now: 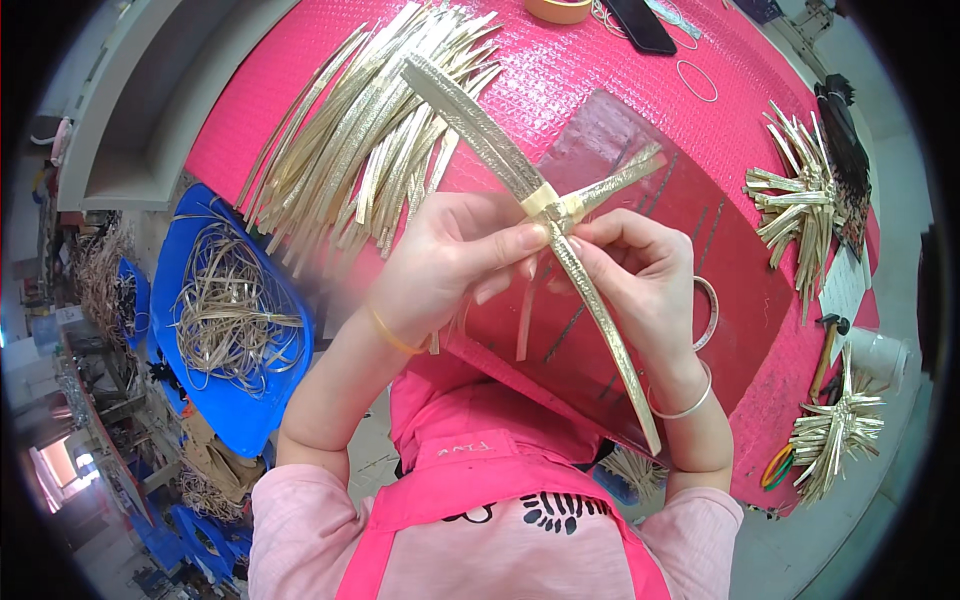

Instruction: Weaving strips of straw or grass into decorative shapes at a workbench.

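Note:
Both my hands pinch a cross of flat gold strips point(600, 330) above the red mat. My left hand point(468, 245) grips it just left of the crossing, thumb on top. My right hand point(640, 275) pinches it on the other side with thumb and forefinger. Pale yellow tape point(538, 200) wraps one arm of the strips near the crossing. One long arm reaches up left, another hangs down right, and a shorter one points up right. Beyond my left hand lies a large pile of loose gold strips point(370, 130).
A blue bin point(290, 370) of tangled strip offcuts stands at the left. Bundled gold strip pieces point(800, 200) lie along the table's right side, near a hammer point(828, 355). A black phone point(640, 25) and a tape roll point(558, 8) sit at the far edge.

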The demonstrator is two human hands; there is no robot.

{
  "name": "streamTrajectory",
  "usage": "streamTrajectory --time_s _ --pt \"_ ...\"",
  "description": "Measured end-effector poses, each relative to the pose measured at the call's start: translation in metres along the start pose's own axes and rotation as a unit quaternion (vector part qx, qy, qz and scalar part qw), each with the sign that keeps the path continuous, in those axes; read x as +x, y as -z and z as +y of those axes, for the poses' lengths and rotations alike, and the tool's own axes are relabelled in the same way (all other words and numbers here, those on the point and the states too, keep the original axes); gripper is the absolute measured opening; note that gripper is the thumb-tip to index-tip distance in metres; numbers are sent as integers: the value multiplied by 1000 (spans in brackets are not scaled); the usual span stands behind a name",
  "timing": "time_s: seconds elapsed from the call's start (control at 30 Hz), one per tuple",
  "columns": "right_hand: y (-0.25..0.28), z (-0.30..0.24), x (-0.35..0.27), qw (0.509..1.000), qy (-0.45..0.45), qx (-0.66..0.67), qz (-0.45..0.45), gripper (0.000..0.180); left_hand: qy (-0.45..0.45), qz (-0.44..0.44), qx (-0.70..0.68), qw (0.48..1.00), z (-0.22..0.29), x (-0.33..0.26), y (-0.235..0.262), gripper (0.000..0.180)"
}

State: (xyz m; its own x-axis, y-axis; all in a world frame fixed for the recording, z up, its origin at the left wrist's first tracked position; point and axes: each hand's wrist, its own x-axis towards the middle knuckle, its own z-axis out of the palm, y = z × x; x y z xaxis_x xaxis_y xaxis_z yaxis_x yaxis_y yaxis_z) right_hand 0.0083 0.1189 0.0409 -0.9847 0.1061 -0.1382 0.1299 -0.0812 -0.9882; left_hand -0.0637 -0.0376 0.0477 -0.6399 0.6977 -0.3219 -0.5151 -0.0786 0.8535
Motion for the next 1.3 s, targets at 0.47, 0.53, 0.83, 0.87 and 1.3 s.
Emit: streamTrajectory --time_s 0.47,0.53,0.83,0.87,1.3 --pt "-16 15 3 928 215 -267 142 7 -327 128 451 820 -8 -4 1 13" --pt "-18 17 6 872 281 -355 187 7 -342 155 479 793 -6 -5 2 13" --pt "-17 17 2 983 106 -102 114 7 -23 35 41 998 -8 6 3 22" --pt "-15 15 2 996 21 -3 87 8 -54 38 103 992 -7 8 5 21" --pt "-3 9 15 998 -10 -64 -22 14 -167 65 134 975 -15 6 2 15"
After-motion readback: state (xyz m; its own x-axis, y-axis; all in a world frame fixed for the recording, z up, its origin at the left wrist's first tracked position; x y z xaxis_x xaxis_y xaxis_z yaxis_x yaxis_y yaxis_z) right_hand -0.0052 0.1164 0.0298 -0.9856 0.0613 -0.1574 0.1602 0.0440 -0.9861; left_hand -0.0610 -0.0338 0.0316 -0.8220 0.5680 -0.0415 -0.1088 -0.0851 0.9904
